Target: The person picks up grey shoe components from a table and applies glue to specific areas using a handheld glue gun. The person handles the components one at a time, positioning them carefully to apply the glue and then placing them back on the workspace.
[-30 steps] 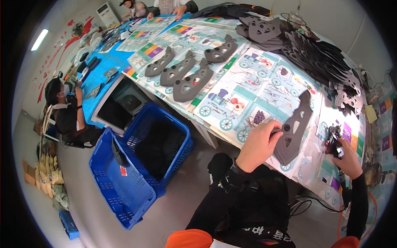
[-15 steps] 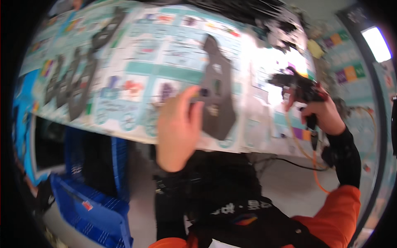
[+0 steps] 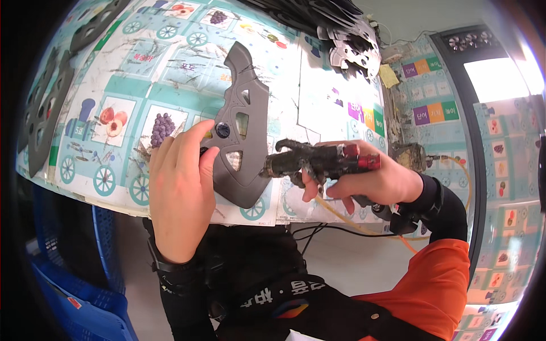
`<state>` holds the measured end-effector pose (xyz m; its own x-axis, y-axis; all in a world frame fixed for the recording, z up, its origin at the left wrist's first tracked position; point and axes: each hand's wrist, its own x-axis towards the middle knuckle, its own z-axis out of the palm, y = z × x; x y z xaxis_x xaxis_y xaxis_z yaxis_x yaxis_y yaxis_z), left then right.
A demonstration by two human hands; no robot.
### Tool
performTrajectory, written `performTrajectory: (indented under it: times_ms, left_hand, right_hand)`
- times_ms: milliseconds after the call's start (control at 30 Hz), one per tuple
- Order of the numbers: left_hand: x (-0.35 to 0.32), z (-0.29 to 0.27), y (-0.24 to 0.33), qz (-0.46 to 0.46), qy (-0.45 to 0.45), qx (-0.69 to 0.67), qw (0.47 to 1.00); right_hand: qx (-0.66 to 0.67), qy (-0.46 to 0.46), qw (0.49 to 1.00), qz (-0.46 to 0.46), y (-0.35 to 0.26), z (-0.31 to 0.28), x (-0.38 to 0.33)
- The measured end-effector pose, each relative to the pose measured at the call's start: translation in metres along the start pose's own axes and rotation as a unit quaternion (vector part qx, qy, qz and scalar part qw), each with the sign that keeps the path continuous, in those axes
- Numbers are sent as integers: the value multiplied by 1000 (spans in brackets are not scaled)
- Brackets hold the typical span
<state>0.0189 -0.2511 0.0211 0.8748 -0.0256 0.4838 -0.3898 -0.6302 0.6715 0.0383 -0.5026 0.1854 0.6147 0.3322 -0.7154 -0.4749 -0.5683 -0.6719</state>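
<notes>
A dark grey, blade-shaped plastic panel (image 3: 259, 133) with several cutouts lies on the paper-covered table in front of me. At its left edge, the thumb and index finger of my left hand (image 3: 185, 184) close on a small piece with a dark round end (image 3: 222, 130); the rest of that piece is hidden by the fingers. My right hand (image 3: 378, 184) grips a black, stained spray gun (image 3: 307, 160) with red knobs at its back. Its nozzle points left and overlaps the panel's right edge in view; whether they touch I cannot tell.
Similar grey panels (image 3: 54, 102) lie along the table's left side. Black and shiny parts (image 3: 352, 48) are heaped at the far edge. A yellowish hose (image 3: 338, 210) hangs from the gun. Blue crates (image 3: 74, 295) stand below at left; a window frame (image 3: 463, 102) is at right.
The spray gun in my right hand has come left, from beyond the panel to its right edge. My left hand keeps its pinch beside the panel. The view has shifted and is sharper.
</notes>
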Motion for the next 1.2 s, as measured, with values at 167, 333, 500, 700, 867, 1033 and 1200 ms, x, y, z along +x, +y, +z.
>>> performTrajectory:
  times_ms: [167,333,500,700,867,1033,1200]
  left_hand:
    - [1,-12,7,-16,-30,-39,999]
    - [-2,2,2,32,-7,-41,999]
    - [-6,-1,7,-1,-15,-35,999]
    - [-3,-9,6,-25,17,12,999]
    - [0,3,3,-18,22,-17,999]
    - [-5,1,3,-14,22,-6,1000]
    - [-6,-1,4,-21,19,-2,1000]
  right_hand:
    - [-15,-28,999,-13,-5,3,2]
    - [-11,2,1000,-1,-5,9,-8]
    - [-44,-4,999,-3,-8,8,-18]
    - [-62,8,998,-31,-7,1,-15]
    - [-58,8,998,-17,-1,1,-7]
    - [-85,-6,996,-12,-1,11,-2]
    - [-138,-5,989,-45,-5,12,7]
